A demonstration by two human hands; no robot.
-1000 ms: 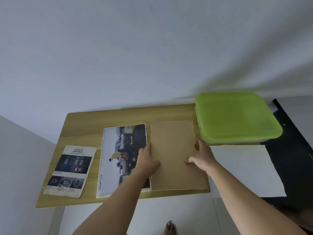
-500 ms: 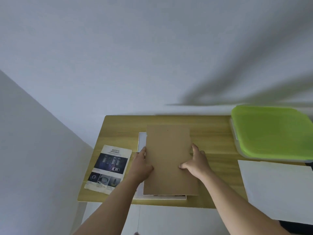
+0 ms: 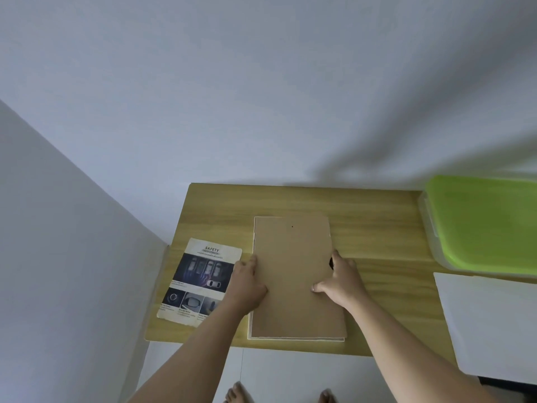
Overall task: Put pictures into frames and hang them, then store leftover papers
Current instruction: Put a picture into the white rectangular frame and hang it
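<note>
Head view, the only one. On the wooden table your left hand and right hand press a brown backing board flat. The left hand lies at the board's left edge, fingers loosely extended and the thumb on the board's face; the right hand lies at the right edge with the thumb spread across the face and the fingers curled over the edge. Neither hand is closed around the board; both bear on it from the sides. A thin pale margin shows along the board's left and near edges, so something lies beneath it, though whether that is a picture, a frame or both cannot be told. Just left of the board lies a printed sheet headed "SAFETY", unframed, its right side partly under your left hand. Well to the right of the board stands a box with a green lid, shut, at the table's right end; near it, right of the board and closer to you, lies a blank white sheet. Judged progress: early. One assembly seems to be at the backing stage; no frame hangs on the wall in view, the safety sheet waits, and the loose papers are not yet stored, the box being a likely place for them.
</note>
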